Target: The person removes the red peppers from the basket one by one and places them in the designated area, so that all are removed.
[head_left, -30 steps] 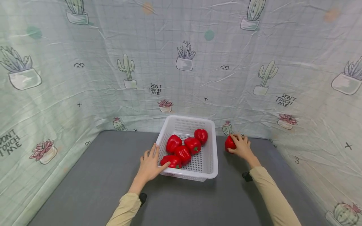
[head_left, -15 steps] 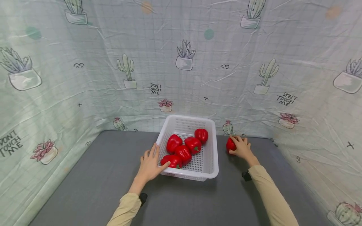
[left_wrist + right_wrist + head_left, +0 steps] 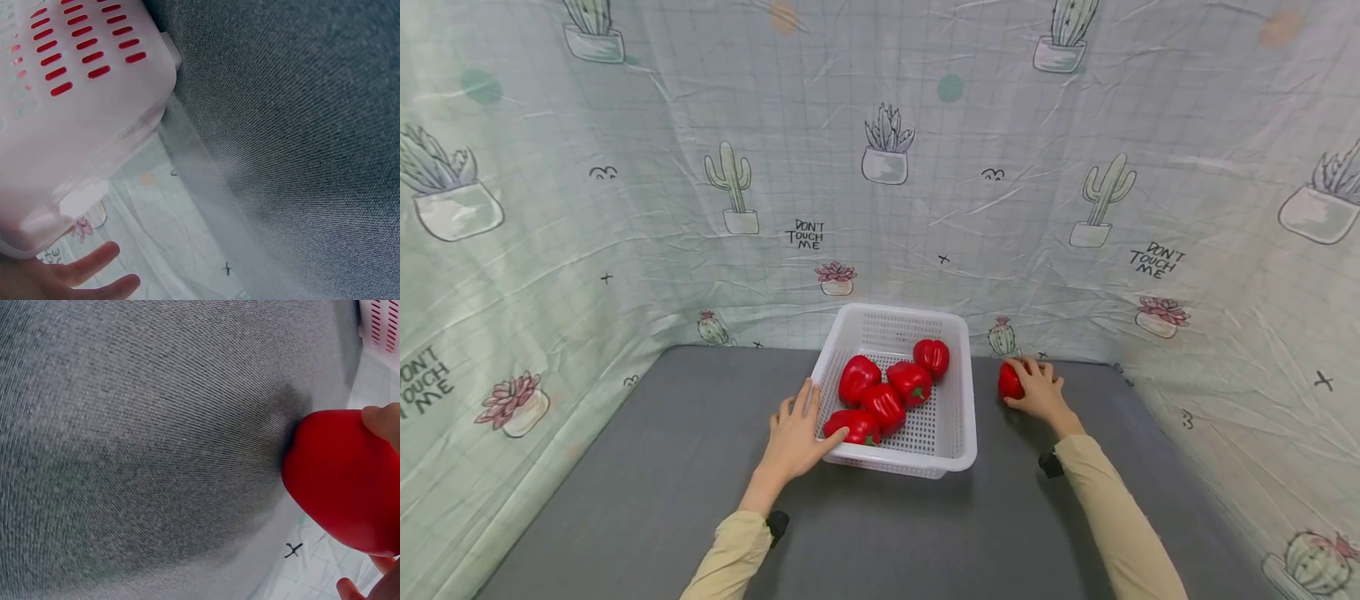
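Observation:
A white perforated plastic basket (image 3: 958, 457) (image 3: 106, 119) stands mid-table in the head view. Several red bell peppers (image 3: 883, 408) lie inside, some showing a green stem. On its near left corner rests my left hand (image 3: 793, 439), fingers spread along the left rim and thumb over the front rim. Straight fingers (image 3: 94, 264) extend past the basket in the left wrist view. To the right of the basket, my right hand (image 3: 1041, 395) grips another red bell pepper (image 3: 1010, 381) (image 3: 344, 478) at table level. That pepper's right side is hidden under the hand.
A dark grey cloth-like surface (image 3: 647, 483) covers the table. Pale sheeting with printed cacti (image 3: 887, 233) closes off the back and both sides. The basket's side (image 3: 382, 334) shows at the top right of the right wrist view.
Both hands hold nearly the same places. The gripped pepper and right hand have barely shifted, and the whole head view has drifted slightly.

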`<state>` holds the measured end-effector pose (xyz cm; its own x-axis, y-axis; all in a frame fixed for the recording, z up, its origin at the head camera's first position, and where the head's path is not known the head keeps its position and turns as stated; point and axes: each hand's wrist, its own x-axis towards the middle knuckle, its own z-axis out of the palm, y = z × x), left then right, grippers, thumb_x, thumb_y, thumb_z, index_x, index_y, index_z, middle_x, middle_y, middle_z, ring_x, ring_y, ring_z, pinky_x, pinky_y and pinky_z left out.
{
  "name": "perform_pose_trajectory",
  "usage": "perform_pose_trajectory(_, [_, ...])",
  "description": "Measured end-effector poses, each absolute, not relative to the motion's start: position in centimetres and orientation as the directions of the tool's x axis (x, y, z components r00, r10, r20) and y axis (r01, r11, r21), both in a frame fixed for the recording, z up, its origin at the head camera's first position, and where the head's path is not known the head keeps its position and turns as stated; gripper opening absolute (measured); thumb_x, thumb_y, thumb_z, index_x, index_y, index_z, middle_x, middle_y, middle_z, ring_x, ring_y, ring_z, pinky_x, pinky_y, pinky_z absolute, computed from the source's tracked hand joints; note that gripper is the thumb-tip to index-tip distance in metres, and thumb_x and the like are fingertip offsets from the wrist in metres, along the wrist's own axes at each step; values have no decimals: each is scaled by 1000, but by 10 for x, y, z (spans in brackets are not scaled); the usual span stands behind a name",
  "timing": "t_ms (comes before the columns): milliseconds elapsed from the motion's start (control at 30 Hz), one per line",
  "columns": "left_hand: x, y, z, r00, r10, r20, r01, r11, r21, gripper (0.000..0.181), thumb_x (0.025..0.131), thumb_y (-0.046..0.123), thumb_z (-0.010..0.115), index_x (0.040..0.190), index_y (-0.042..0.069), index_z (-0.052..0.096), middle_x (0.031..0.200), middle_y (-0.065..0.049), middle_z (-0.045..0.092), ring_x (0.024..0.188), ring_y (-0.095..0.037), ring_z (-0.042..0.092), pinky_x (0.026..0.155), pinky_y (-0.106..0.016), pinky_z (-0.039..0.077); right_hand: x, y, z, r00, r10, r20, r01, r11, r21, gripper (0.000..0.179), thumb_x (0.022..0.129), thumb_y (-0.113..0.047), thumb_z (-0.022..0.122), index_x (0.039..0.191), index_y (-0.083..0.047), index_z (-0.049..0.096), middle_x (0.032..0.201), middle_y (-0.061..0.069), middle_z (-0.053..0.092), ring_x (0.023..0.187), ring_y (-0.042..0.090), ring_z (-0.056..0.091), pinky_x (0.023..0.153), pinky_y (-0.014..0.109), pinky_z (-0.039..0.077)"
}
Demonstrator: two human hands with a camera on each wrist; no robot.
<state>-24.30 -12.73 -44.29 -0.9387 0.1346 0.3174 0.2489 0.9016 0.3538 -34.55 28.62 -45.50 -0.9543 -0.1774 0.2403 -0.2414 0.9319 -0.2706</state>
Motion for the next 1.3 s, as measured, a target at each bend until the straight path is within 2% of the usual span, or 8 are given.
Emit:
perform_pose_trajectory(233, [-245, -128, -442, -952, 137, 273, 227, 916, 332, 87, 76, 55, 55, 139, 2, 27, 147, -16, 21, 120, -42, 32, 92, -62, 30, -345, 291, -455, -954, -173, 243, -241, 928, -285, 72, 71, -26, 72, 132, -14, 36, 134, 21, 30, 113, 47, 25, 78, 64, 25])
perform_pose_trajectory(600, [-245, -129, -445, -947, 143, 287, 239, 913, 332, 87, 76, 54, 55, 139, 2, 28, 146, -17, 23, 119, -43, 33, 90, -63, 31, -338, 292, -457, -937, -201, 287, -284, 915, -286, 77, 70, -27, 74, 135, -16, 34, 142, 20, 25, 121, 46, 20, 80, 64, 21])
perform_pose_trajectory(867, [-245, -129, -443, -953, 141, 268, 230, 912, 338, 87, 76, 55, 54, 140, 2, 26, 147, -16, 21, 120, -43, 32, 92, -62, 30, -325, 281, -448, -861, -241, 448, -374, 896, -238, 68, 70, -25, 73, 129, -13, 42, 139, 20, 28, 121, 46, 21, 84, 65, 19])
perform_pose_trajectory(1033, [-245, -128, -443, -952, 140, 273, 232, 911, 340, 87, 76, 55, 55, 140, 3, 26, 147, -16, 21, 120, -43, 32, 92, -62, 30, -315, 272, -440, -827, -276, 490, -419, 883, -210, 65, 71, -24, 72, 128, -13, 43, 140, 18, 28, 120, 44, 23, 85, 64, 20])
perform_pose_trajectory(1300, [-245, -128, -442, -953, 133, 271, 227, 908, 352, 86, 76, 54, 55, 139, 2, 27, 147, -17, 21, 121, -42, 32, 92, -62, 30, -303, 250, -423, -765, -332, 551, -509, 837, -202, 55, 75, -23, 69, 124, -12, 48, 134, 17, 38, 115, 36, 32, 83, 60, 25])
